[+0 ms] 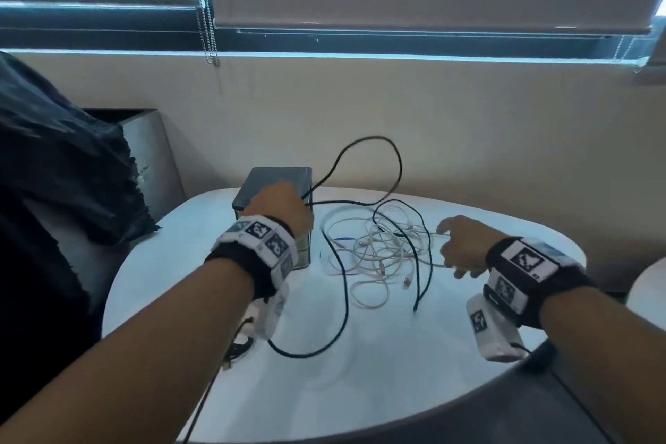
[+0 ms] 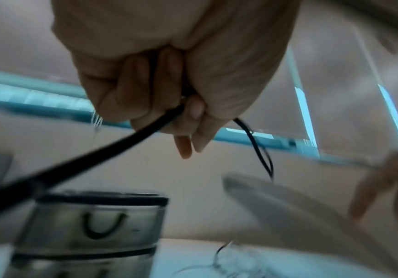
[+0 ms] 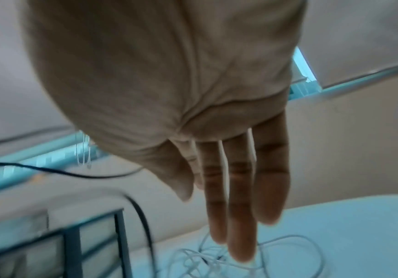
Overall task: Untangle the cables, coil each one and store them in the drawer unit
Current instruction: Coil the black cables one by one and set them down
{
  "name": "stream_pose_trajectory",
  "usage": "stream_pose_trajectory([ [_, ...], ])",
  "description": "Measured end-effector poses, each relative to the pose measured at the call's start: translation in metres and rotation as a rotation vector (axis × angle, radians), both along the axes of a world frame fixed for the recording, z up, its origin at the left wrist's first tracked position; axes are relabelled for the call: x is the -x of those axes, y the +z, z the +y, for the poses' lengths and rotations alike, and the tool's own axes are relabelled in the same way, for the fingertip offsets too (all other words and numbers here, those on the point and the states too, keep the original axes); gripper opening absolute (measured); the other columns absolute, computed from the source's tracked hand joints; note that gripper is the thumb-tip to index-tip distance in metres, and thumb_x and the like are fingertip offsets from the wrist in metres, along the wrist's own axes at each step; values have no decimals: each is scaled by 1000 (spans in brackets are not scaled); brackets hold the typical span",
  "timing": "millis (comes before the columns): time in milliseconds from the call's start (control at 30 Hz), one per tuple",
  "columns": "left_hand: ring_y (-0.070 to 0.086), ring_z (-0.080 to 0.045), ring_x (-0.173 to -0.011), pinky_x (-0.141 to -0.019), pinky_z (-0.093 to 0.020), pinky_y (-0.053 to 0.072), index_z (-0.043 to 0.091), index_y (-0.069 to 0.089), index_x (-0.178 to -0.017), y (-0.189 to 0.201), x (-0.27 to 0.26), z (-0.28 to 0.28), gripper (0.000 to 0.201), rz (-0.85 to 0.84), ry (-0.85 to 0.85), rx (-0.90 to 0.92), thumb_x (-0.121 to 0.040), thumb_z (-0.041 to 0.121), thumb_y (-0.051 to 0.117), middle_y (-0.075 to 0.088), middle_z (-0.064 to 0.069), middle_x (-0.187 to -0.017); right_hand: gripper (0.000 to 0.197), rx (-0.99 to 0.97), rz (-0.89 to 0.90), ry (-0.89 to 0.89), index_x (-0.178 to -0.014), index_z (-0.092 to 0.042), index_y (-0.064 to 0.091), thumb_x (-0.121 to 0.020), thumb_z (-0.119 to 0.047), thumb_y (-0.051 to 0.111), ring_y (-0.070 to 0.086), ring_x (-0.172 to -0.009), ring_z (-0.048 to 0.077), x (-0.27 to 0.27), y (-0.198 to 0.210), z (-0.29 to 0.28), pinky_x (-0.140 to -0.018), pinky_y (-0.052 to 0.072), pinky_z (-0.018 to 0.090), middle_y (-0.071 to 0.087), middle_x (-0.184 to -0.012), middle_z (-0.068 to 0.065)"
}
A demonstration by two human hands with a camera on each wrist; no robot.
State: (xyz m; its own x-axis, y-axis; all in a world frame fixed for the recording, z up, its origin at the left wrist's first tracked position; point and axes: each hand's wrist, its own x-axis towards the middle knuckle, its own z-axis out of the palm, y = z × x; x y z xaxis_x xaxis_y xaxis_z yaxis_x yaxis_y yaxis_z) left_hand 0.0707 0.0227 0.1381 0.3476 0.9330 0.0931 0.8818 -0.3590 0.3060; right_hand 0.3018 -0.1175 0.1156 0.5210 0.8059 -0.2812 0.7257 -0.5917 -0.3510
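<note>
- Untangling looks like the step in hand: nothing is coiled yet, and no cable lies in the drawer unit [image 1: 274,187] as far as the head view shows.
- Left hand [image 1: 279,207] is fisted round the black cable [image 1: 364,155], lifted in front of the drawer unit; the left wrist view shows the cord running out of the curled fingers [image 2: 143,90] on both sides.
- From that fist one length arches up and away, another drops toward the person and loops across the white table [image 1: 360,389].
- Right hand [image 1: 465,245] hovers with straight, spread fingers over the near-right edge of the white cables [image 1: 378,252]; it grips nothing, though whether the fingertips touch a strand I cannot tell.
- White cables lie knotted between the two hands, with black strands crossing over them.
- Next move, as I judge it: press the white heap down with the right hand while the left draws the black cable free, slowly, since a plug end could snag a loop.
</note>
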Motion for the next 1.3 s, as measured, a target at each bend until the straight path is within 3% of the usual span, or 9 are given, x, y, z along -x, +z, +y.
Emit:
stream_pose_trajectory([
  [267,65,-17,-82,-61,-22,48,8,69,-109,73,-56,-16,58,-559,-118,223,-72,50,84,71,-7,-98,16,-586,229,-51,-104,-18,66,-96,-30,60,72,-72,18,24,31,-18,-67,55,31,74,-88,4],
  [367,42,-12,-47,-46,-21,31,8,70,-92,82,-53,-28,49,-511,-210,314,-93,56,59,57,0,-67,20,-820,43,-20,-112,-21,65,-95,-31,61,65,-95,11,35,33,-25,-83,51,28,69,-107,-5],
  [567,27,-11,-42,-44,-24,22,13,56,-65,53,-9,-62,39,-563,-314,521,-100,25,43,40,7,-46,44,-994,142,346,-147,-36,39,-105,-26,45,9,-147,-6,78,27,-6,-119,11,21,27,-157,-22],
  [667,19,-11,-45,-45,-23,15,14,55,-70,40,27,-70,38,-777,-399,721,-103,30,44,31,4,-54,23,-1021,368,419,-113,-35,66,-105,-28,45,43,-129,-8,105,18,5,-106,31,12,61,-121,-33],
  [733,17,-10,-46,-46,-24,13,16,52,-72,34,46,-65,35,-1062,-386,889,-101,33,46,26,4,-57,26,-1059,554,401,-95,-17,72,-104,-21,47,63,-88,2,121,8,12,-81,43,9,72,-86,-8],
  [867,41,-8,-49,-47,-18,37,18,51,-73,17,64,-41,38,-1505,-252,967,-104,38,43,42,6,-59,26,-966,652,302,-97,-14,72,-103,-22,48,49,-55,11,148,-35,27,-59,44,19,57,-59,1],
  [1000,72,-19,-101,-89,-31,54,14,61,-85,-10,63,-20,38,-1717,-216,842,-107,34,37,75,-4,-95,33,-759,438,395,-89,-12,65,-104,-33,44,44,-50,7,161,-75,37,-60,42,32,53,-56,-4],
  [1167,61,-16,-123,-112,-36,40,15,64,-119,-45,61,8,39,-1673,-169,695,-109,32,30,70,-1,-125,30,-509,282,604,-113,-29,66,-104,-42,40,48,-58,5,160,-79,24,-60,38,26,52,-60,-20],
  [1300,67,-6,-108,-108,-34,43,26,70,-111,-86,54,-2,34,-1082,-254,500,-108,30,35,76,6,-108,25,-538,204,639,-106,-28,65,-103,-38,42,56,-68,9,155,-59,11,-68,46,28,60,-69,-15],
])
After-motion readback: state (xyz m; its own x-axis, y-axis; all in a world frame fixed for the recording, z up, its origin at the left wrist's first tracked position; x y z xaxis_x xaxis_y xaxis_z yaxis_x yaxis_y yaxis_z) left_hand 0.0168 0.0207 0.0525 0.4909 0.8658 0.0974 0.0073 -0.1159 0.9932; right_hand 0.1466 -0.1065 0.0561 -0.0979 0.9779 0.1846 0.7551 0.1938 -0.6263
